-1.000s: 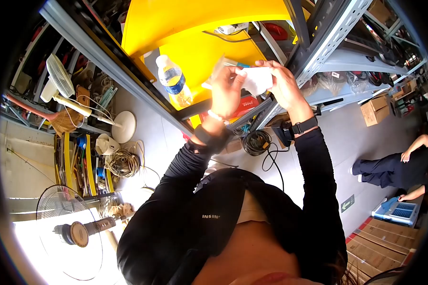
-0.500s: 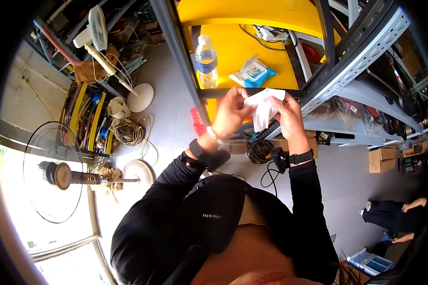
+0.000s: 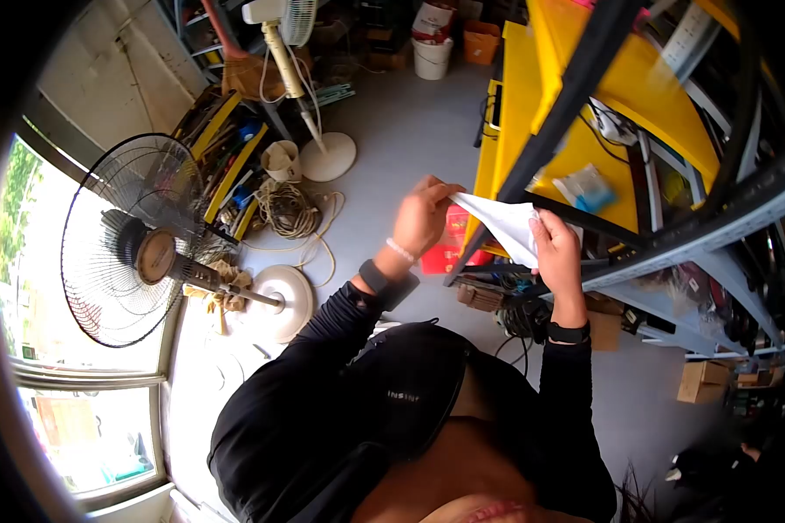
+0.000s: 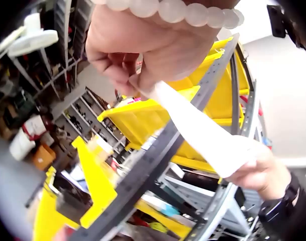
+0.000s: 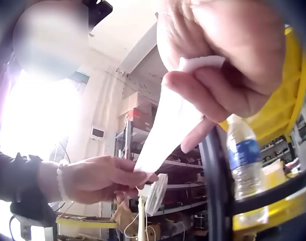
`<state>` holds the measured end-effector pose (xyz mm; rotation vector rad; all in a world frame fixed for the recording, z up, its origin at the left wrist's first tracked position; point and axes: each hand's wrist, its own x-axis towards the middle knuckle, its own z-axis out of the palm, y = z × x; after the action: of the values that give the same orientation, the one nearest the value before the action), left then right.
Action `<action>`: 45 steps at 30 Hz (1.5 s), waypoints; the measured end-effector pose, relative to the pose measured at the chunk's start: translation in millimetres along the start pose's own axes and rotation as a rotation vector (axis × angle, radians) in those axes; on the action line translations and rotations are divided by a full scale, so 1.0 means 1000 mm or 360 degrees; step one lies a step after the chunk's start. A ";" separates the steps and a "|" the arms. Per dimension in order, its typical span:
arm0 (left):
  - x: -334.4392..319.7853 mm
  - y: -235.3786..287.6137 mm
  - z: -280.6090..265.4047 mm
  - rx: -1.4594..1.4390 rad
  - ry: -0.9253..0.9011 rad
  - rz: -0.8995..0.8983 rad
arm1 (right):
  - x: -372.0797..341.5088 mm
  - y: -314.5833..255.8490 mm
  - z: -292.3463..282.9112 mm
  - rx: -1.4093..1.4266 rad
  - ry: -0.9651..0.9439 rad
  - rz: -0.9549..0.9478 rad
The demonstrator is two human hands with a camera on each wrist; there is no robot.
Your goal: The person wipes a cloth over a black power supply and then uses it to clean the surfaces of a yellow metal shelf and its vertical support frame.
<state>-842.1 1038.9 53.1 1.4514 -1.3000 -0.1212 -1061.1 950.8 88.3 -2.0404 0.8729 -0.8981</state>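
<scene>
A white wet wipe (image 3: 504,225) is stretched between the two hands in front of the yellow shelf. My left hand (image 3: 423,218) pinches one corner between thumb and fingers. The other end is gripped by my right hand (image 3: 558,251), with a bit of the wipe poking out between its fingers in the right wrist view. On the yellow shelf (image 3: 576,157) behind lies a blue and white wipes pack (image 3: 587,188). A water bottle (image 5: 245,160) with a blue label stands there in the right wrist view.
A dark metal post (image 3: 554,113) rises close behind the hands. Below the shelf is a red box (image 3: 445,244). To the left stand a black-caged fan (image 3: 131,240), a white fan (image 3: 318,152) and a coil of cable (image 3: 286,211) on the floor.
The hands have moved away from the wipes pack on the shelf and drawn apart, spreading the bunched wipe out taut. The head view has swung left.
</scene>
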 end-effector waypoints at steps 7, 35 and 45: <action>-0.005 -0.076 -0.137 -0.0662 0.0242 -0.0546 | 0.033 -0.038 0.150 0.0281 -0.0351 0.0141; 0.239 -0.193 -0.030 -0.1164 -0.1006 -0.0463 | 0.218 -0.006 0.195 0.1078 0.1178 0.0544; 0.280 -0.212 0.034 -0.1760 -0.1564 -0.0937 | 0.241 0.019 0.161 0.0884 0.1534 0.0566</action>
<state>-625.5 761.1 37.9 0.6845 -1.1041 -1.8113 -810.6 804.7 67.9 -0.8794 1.2320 -1.7072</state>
